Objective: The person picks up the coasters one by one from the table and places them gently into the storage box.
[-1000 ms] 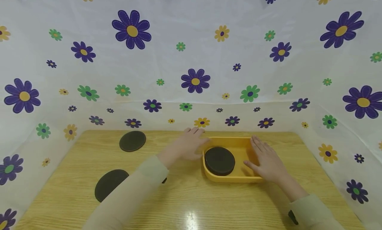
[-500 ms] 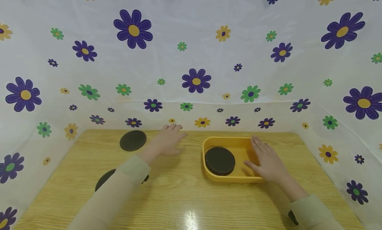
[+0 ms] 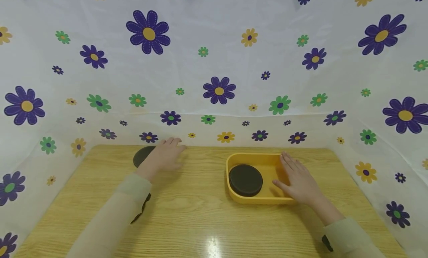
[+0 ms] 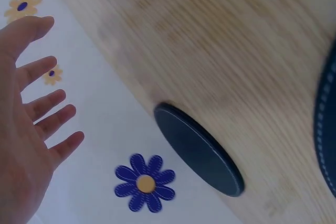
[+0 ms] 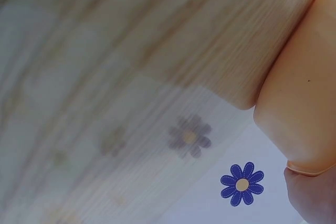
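My left hand (image 3: 164,155) is over the far left of the table with nothing in it, fingers apart and loosely extended. It partly covers a dark round coaster (image 3: 142,156) in the head view. In the left wrist view that coaster (image 4: 199,150) lies apart from the hand (image 4: 31,114). My right hand (image 3: 299,180) rests along the right side of a yellow rectangular tray (image 3: 260,201), fingers straight, thumb over the inside. A thick dark round piece (image 3: 246,180), perhaps stacked coasters, lies in the tray's left half. The right wrist view shows the tray's outer wall (image 5: 304,77).
A second dark disc with a stitched edge (image 4: 328,124) shows at the right border of the left wrist view; my left forearm hides it in the head view. A white flowered sheet (image 3: 187,64) hangs behind and beside the wooden table (image 3: 197,221).
My left hand has moved left, away from the tray, to the far coaster, and its forearm now covers the nearer disc. The right hand and the tray stay in place.
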Action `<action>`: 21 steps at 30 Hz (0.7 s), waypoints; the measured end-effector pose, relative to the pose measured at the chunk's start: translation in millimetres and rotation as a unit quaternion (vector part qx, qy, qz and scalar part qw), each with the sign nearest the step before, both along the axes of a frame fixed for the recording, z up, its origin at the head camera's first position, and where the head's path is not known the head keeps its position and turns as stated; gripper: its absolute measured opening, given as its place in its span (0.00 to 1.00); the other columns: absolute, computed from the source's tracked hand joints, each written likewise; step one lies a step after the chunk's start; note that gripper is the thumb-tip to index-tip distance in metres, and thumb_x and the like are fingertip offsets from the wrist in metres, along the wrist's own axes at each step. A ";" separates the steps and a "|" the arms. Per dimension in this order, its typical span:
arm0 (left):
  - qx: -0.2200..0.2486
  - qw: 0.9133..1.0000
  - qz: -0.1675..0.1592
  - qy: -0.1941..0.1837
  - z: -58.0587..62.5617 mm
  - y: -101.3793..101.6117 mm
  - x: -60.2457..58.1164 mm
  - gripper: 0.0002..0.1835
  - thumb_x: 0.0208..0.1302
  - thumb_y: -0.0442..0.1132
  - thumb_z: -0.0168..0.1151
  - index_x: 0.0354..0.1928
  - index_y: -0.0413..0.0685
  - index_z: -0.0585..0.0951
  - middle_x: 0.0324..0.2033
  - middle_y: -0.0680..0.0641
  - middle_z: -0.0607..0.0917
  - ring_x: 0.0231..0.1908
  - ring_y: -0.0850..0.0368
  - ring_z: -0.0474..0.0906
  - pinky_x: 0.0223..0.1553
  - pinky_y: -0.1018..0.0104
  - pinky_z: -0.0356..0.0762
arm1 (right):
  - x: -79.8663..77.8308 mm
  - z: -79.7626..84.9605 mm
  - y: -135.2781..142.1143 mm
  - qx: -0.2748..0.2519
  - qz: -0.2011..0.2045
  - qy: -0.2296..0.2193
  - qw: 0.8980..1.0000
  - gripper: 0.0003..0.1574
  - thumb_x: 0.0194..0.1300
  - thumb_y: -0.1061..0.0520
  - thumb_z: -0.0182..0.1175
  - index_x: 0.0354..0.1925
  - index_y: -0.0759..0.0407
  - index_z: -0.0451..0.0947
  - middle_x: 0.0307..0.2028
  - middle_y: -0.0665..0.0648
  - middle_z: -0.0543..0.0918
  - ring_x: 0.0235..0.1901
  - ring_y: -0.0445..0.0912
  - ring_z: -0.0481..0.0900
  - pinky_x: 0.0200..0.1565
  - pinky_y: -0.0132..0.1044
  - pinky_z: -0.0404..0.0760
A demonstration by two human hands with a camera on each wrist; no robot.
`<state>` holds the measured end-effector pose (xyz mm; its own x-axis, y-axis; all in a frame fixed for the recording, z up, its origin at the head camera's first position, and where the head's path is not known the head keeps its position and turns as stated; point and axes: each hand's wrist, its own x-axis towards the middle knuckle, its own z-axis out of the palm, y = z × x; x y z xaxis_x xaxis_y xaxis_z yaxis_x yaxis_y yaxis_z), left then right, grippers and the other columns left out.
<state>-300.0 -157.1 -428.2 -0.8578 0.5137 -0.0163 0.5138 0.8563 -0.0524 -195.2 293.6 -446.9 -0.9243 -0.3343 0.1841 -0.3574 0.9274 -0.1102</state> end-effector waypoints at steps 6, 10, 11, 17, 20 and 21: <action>0.014 1.000 0.003 0.012 -5.2 -23.0 -4.4 0.35 0.53 0.54 0.64 0.63 0.51 0.70 0.64 0.39 0.64 0.64 0.39 0.59 0.62 0.38 0.57 | -0.9 0.7 0.7 0.001 -0.002 -0.010 1.000 0.56 0.63 0.32 0.50 0.71 0.69 0.47 0.72 0.66 0.49 0.71 0.60 0.48 0.67 0.56 0.50; 0.022 1.000 0.012 0.011 -2.9 -35.6 -4.2 0.36 0.50 0.54 0.68 0.62 0.51 0.71 0.63 0.37 0.65 0.63 0.37 0.60 0.61 0.37 0.57 | -1.2 0.2 0.9 0.000 -0.003 -0.011 1.000 0.56 0.63 0.32 0.50 0.71 0.68 0.47 0.72 0.66 0.49 0.71 0.60 0.47 0.67 0.56 0.50; 0.024 1.000 0.017 0.008 -2.3 -38.5 -4.0 0.37 0.49 0.54 0.68 0.62 0.51 0.71 0.63 0.37 0.65 0.63 0.37 0.59 0.62 0.37 0.57 | -1.2 0.1 0.9 0.000 -0.003 -0.012 1.000 0.56 0.63 0.32 0.50 0.71 0.68 0.47 0.72 0.66 0.49 0.71 0.60 0.47 0.67 0.56 0.50; 0.025 0.999 0.033 0.013 -10.3 -57.6 -9.0 0.39 0.45 0.56 0.69 0.61 0.49 0.71 0.61 0.34 0.67 0.62 0.34 0.61 0.59 0.34 0.58 | -0.7 0.5 1.0 -0.002 -0.001 -0.011 1.000 0.55 0.63 0.32 0.50 0.71 0.69 0.47 0.72 0.66 0.49 0.71 0.60 0.47 0.67 0.56 0.50; 0.025 0.999 0.048 0.001 -13.5 -64.1 -10.1 0.41 0.44 0.57 0.69 0.62 0.48 0.71 0.63 0.33 0.66 0.62 0.31 0.60 0.59 0.32 0.57 | -0.3 0.9 0.7 -0.002 0.000 -0.007 1.000 0.55 0.63 0.33 0.51 0.71 0.69 0.48 0.72 0.66 0.49 0.71 0.60 0.48 0.67 0.56 0.50; 0.022 0.998 0.055 -0.004 -14.5 -66.1 -10.1 0.41 0.45 0.57 0.69 0.62 0.49 0.71 0.63 0.33 0.65 0.63 0.31 0.60 0.59 0.32 0.56 | -0.3 0.8 0.6 -0.002 0.001 -0.006 1.000 0.55 0.63 0.33 0.51 0.71 0.69 0.48 0.72 0.66 0.49 0.71 0.60 0.48 0.67 0.56 0.51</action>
<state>-310.1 -223.2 -442.7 -0.9087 0.4174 -0.0025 0.4174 0.9087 -0.0089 -195.6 294.3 -446.1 -0.9259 -0.3351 0.1745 -0.3577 0.9262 -0.1190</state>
